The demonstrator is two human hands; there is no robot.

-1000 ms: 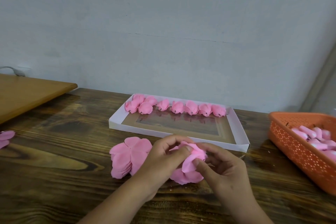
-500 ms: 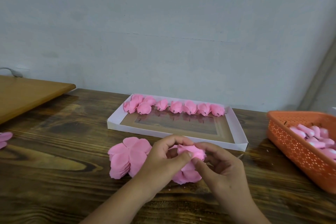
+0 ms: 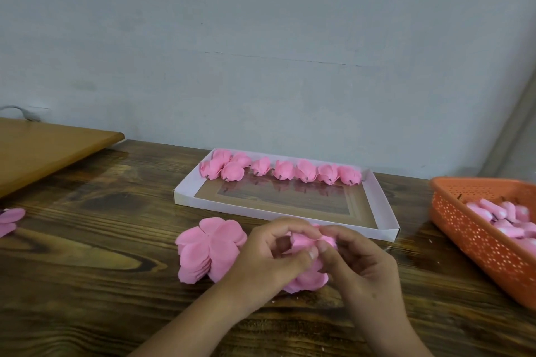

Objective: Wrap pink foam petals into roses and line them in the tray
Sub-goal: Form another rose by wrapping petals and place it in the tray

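Dark wooden table (image 3: 87, 284) meets a grey wall. Your left hand (image 3: 269, 261) and right hand (image 3: 356, 264) both pinch the half-wrapped rose (image 3: 304, 243), hiding most of it, between the flat petal stack (image 3: 208, 249) and the white tray (image 3: 383, 206) holding finished roses (image 3: 282, 170); an orange basket (image 3: 475, 238) sits right.

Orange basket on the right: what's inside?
The orange basket holds a pile of pale pink foam pieces, a few with small dark stubs showing. Its near wall and the frame edge hide the rest, so neither the count nor the bottom can be seen.
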